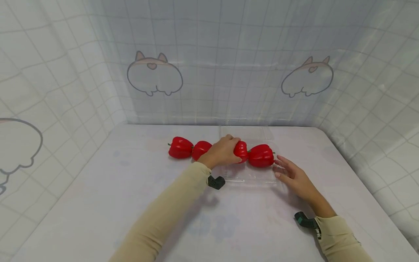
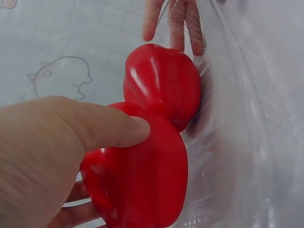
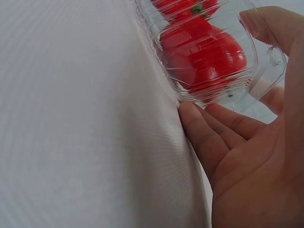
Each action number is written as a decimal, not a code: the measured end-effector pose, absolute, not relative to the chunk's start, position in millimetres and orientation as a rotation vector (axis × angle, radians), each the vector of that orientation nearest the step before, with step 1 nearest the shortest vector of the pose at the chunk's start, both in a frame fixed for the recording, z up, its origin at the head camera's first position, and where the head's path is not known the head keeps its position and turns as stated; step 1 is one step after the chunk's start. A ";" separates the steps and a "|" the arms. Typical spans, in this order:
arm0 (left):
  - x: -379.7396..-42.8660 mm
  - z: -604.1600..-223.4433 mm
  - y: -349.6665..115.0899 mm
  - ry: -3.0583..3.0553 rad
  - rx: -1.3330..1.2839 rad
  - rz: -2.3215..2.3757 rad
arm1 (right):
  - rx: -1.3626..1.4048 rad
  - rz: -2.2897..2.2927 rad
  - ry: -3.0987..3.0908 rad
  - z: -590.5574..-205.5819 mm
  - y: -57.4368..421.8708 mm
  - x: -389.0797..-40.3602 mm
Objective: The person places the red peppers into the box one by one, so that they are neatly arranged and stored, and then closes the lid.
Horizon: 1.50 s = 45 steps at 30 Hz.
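Note:
With thumb on one side and fingers on the other, my left hand (image 1: 223, 151) grips a red bell pepper (image 1: 241, 152) over a clear plastic clamshell box (image 1: 248, 175). The thumb lies across that pepper (image 2: 147, 175) in the left wrist view. A second red pepper (image 1: 260, 156) sits in the box at its right end, close against the held one. My right hand (image 1: 294, 180) is at the box's right end, fingers extended. In the right wrist view its fingertips (image 3: 190, 114) are at the box's lower edge, and the thumb is beside the upper rim.
Two more red peppers lie left of the box: one at the far left (image 1: 180, 147) and one (image 1: 201, 149) partly behind my left hand. The open clear lid (image 1: 245, 131) lies behind the box. A grid-patterned curtain (image 1: 209, 72) hangs along the table's back edge.

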<state>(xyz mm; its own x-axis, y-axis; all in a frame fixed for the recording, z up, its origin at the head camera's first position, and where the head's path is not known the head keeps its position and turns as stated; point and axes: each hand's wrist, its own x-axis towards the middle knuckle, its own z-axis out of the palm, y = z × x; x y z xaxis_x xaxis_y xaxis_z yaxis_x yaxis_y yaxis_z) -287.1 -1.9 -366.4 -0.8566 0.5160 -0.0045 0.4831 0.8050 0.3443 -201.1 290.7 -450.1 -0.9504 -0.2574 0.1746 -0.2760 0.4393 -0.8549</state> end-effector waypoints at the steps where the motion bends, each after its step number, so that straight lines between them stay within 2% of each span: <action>1: -287.0 -366.5 -1.9 2.896 0.801 0.504 | 0.489 1.579 -2.650 -449.6 290.4 -201.1; 45: -286.6 -370.9 0.0 2.881 0.750 0.489 | 0.459 1.550 -2.691 -450.2 291.1 -200.5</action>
